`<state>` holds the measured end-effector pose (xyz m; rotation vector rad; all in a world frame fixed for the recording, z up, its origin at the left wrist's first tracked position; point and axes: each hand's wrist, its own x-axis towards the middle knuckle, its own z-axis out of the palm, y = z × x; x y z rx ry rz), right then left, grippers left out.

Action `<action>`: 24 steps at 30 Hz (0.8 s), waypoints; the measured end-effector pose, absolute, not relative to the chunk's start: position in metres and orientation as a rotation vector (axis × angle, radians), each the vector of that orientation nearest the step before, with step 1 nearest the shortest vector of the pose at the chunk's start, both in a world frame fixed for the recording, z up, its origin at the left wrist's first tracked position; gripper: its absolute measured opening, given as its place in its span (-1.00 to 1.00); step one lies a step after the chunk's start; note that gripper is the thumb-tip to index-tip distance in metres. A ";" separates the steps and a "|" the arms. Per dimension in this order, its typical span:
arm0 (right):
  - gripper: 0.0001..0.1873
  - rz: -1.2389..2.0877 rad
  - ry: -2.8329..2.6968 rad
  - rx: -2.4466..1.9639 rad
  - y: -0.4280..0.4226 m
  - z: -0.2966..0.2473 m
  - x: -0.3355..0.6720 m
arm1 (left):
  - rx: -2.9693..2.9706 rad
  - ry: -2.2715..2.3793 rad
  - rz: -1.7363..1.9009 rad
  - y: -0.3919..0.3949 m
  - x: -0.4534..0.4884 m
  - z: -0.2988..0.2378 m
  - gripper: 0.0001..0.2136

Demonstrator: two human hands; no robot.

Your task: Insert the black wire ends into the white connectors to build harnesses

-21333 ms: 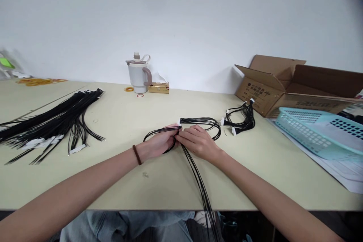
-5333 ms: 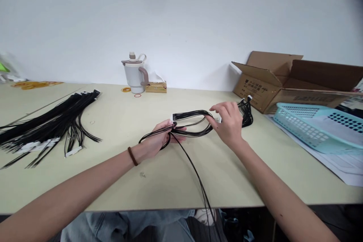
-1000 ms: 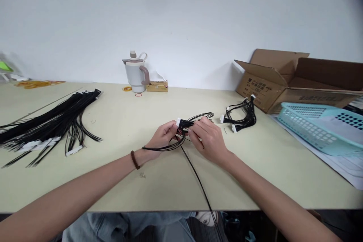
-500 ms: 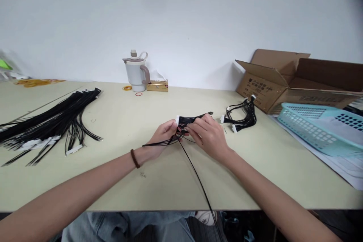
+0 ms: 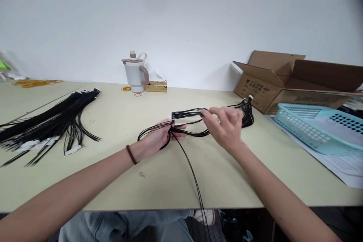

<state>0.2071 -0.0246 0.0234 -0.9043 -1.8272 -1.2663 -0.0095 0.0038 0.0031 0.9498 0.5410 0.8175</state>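
Observation:
My left hand (image 5: pixel 159 136) is closed around a black wire harness (image 5: pixel 190 133) beside its white connector (image 5: pixel 170 115). From there, black wires run right in a loop, curl back over my left wrist, and a few hang down past the table's front edge. My right hand (image 5: pixel 225 126) is at the loop's right end, its curled fingers on the black wires; motion blurs the fingertips. Behind it lies another black harness (image 5: pixel 248 115) with white connectors, partly hidden by my right hand.
A large pile of black wire harnesses (image 5: pixel 53 117) lies at left. At the back stand a tumbler (image 5: pixel 134 73) and a gold tissue box (image 5: pixel 156 86); rubber bands (image 5: pixel 36 83) lie far left. An open cardboard box (image 5: pixel 263 92) and a turquoise basket (image 5: pixel 309 136) occupy the right.
My right hand has moved right and away from my left hand, and the wires between them now spread in a wider loop. My left hand has shifted slightly left.

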 end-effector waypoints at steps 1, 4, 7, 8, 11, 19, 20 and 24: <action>-0.76 -1.268 -1.891 -0.826 -0.028 0.022 0.200 | 0.919 0.545 0.827 0.005 -0.009 0.003 -0.90; -0.82 -1.152 -2.131 -0.619 -0.033 0.014 0.178 | 0.870 0.528 0.849 0.006 -0.008 0.006 -0.92; -0.86 -1.059 -2.210 -0.575 -0.032 0.006 0.167 | 0.874 0.515 0.843 0.003 -0.008 0.010 -0.90; -0.86 -1.041 -2.204 -0.579 -0.031 0.004 0.166 | 0.878 0.512 0.837 0.002 -0.008 0.011 -0.89; -0.84 -1.002 -2.141 -0.576 -0.029 0.003 0.166 | 0.876 0.490 0.825 0.001 -0.007 0.010 -0.87; -0.87 -1.005 -2.171 -0.531 -0.030 0.005 0.167 | 0.823 0.471 0.815 0.000 -0.005 0.009 -0.89; -0.87 -1.006 -2.186 -0.532 -0.030 0.005 0.167 | 0.825 0.476 0.816 0.000 -0.005 0.010 -0.89; -0.88 -1.003 -2.223 -0.519 -0.027 0.002 0.168 | 0.850 0.505 0.823 -0.002 -0.004 0.012 -0.89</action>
